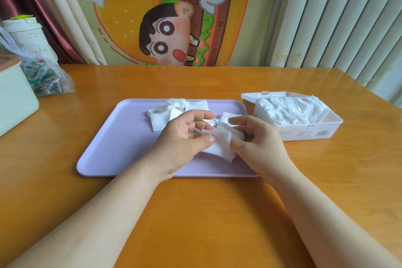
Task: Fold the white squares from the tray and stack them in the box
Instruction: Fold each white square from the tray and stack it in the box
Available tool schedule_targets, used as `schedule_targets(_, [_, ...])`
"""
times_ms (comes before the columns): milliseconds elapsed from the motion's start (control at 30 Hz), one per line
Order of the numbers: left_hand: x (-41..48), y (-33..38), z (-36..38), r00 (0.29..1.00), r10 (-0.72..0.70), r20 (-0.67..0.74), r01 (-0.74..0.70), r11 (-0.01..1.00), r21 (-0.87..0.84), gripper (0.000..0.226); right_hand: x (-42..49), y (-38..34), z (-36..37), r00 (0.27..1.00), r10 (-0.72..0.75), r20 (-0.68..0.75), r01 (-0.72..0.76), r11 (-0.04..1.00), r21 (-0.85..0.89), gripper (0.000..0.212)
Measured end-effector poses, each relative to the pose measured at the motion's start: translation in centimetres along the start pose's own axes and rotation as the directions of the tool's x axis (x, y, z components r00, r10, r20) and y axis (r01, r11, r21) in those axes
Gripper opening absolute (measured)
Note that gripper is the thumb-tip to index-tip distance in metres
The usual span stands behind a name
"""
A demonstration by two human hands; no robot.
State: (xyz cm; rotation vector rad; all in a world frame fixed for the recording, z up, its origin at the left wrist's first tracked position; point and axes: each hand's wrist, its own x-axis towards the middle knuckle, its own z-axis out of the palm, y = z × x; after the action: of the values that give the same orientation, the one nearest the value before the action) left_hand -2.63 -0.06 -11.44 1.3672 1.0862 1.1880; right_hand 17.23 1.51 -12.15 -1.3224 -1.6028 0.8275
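A lilac tray (113, 141) lies on the wooden table in front of me. Over its right half both hands hold one white square (219, 143). My left hand (182, 139) pinches its left edge with thumb on top, and my right hand (254, 135) pinches its right edge, fingers curled. Several more white squares (165, 115) lie loose at the tray's back. To the right stands an open clear plastic box (326, 132) with a row of folded white squares (291, 111) inside.
At the left edge stand a pale green container (15, 98), a clear plastic bag (47, 78) with green packets and a white tub (26, 32). A cartoon curtain hangs behind the table. Bare wooden tabletop (206, 213) lies in front of the tray.
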Motion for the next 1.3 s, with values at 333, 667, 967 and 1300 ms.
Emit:
schedule_targets(333, [0.0, -0.3, 0.4, 1.000, 0.014, 0.009, -0.015, 0.985, 0.173, 0.040, 0.1, 0.1, 0.1, 0.999, -0.047, 0.025, 0.049, 0.994, -0.094, 0.020])
schedule_targets(667, [0.2, -0.5, 0.4, 0.996, 0.048, -0.081, -0.033, 0.984, 0.175, 0.043, -0.5, -0.5, 0.2, 0.978, -0.084, 0.191, 0.094, 0.994, -0.047, 0.038])
schedule_targets(967, [0.5, -1.0, 0.7, 0.993, 0.082, -0.083, -0.050, 0.943, 0.329, 0.033, -0.7, -0.5, 0.4, 0.970, -0.193, 0.145, 0.204, 0.976, -0.069, 0.055])
schedule_targets(1300, [0.6, -1.4, 0.9, 0.999, 0.032, -0.037, -0.015, 0.916, 0.400, 0.039, -1.0, 0.3, 1.4, 0.953, -0.225, 0.201, 0.276, 0.920, -0.277, 0.067])
